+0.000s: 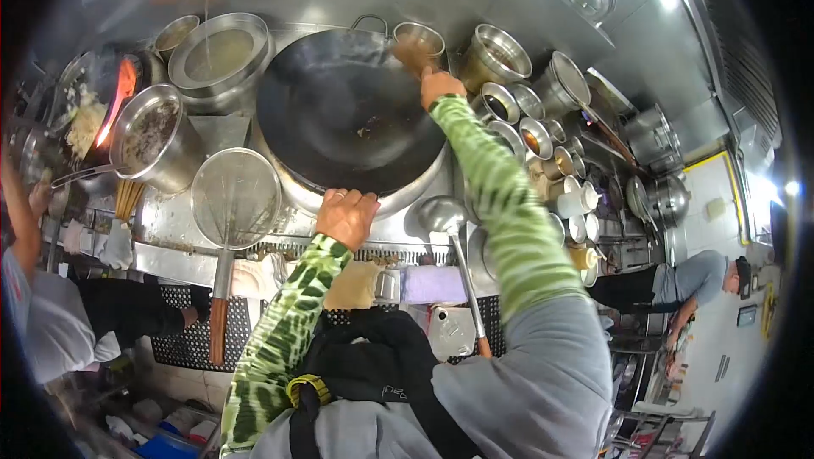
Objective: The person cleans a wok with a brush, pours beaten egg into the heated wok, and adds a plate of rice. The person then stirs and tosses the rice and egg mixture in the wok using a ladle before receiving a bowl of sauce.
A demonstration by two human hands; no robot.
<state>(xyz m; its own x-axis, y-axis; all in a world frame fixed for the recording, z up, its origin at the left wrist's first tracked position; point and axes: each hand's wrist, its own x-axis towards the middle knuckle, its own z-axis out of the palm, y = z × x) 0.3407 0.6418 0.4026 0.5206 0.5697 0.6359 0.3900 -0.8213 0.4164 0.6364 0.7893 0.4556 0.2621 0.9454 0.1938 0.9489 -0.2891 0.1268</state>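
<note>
A large dark wok point(339, 120) sits on the stove, with a few small scraps on its inner surface. My left hand point(348, 217) is closed on the wok's near rim. At the wok's upper right edge, my right hand point(441, 88) is closed round a brown brush-like tool point(414, 54), blurred by motion. Left of the wok rests a wire strainer point(236, 198) with a wooden handle. A steel ladle point(443, 215) lies to the right of my left hand.
Steel pots point(496, 54) and seasoning containers point(564, 162) crowd the right side. At the left, a pot of dark contents point(153, 141) stands near an open flame point(119, 99). A co-worker point(51, 306) is at far left, another person point(695, 281) at far right.
</note>
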